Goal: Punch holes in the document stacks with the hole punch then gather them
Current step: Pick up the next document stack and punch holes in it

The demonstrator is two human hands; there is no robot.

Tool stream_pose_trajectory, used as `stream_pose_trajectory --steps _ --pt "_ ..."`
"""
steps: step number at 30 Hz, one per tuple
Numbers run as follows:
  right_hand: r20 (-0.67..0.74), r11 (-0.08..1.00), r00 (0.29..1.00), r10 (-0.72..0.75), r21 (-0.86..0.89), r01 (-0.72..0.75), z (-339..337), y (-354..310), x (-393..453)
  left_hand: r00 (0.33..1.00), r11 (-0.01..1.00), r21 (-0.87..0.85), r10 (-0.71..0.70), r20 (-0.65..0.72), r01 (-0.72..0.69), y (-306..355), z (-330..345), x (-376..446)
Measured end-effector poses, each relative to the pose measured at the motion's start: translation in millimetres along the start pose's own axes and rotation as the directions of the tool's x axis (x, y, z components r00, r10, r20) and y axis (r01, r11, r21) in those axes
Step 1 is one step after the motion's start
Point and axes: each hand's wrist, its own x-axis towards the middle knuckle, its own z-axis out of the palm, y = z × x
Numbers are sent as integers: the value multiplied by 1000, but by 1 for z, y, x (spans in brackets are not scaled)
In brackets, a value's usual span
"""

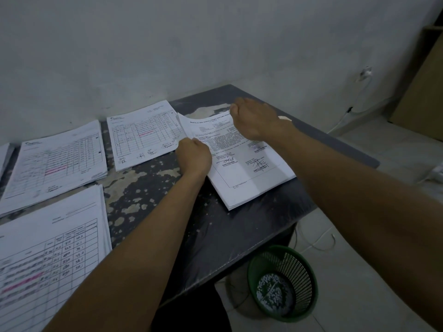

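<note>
Tabletop (239, 226): dark, worn; no hole punch in view.
Stacks: three lie along its left side; one (72, 161) shows punched holes.
Letter stack (242, 168): right edge; gathering unfinished.
Right hand (251, 118): rests on its far end; grip hidden.
Left hand (194, 156): pinches its left edge.

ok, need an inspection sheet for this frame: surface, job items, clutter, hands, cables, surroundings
Surface: dark table, top worn and patchy.
Job's things: letter stack at the right; three table-form stacks to its left, far, middle, near. Hole punch: nothing seen.
Clutter: nothing seen.
Hands: left hand pinches the letter stack's left edge; right hand lies on its far end, fingers hidden.
Cables: white cable runs down the wall; another on the floor.
Surroundings: green mesh bin on the floor holding white bits; pale wall.
</note>
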Motion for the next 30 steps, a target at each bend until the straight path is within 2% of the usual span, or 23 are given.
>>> stream_pose_trajectory --steps 2,6,15,19,25,29,30 --pt "-7 999 1000 -23 -41 23 3 0 -4 1000 1000 6 1 4 -1 0 0 1" --pt "12 939 999 -31 -343 33 26 -3 -15 1000 1000 15 -17 4 17 1 1 0" --pt "5 931 999 -33 -363 33 32 -3 -12 1000 999 39 -25 1 25 2 1 1" --pt "-1 957 1000 -31 -289 29 28 -1 -9 1000 998 56 -12 -13 13 2 2 0" --pt "27 998 1000 5 -66 -4 12 0 -6 1000 997 75 -14 -6 14 3 1 -1" --pt "-13 947 997 80 314 -72 -12 3 0 1000 996 92 6 2 -6 3 0 -2" --pt "-21 931 997 80 360 -67 -16 4 2 1000 996 93 1 5 -1 4 -1 -2"
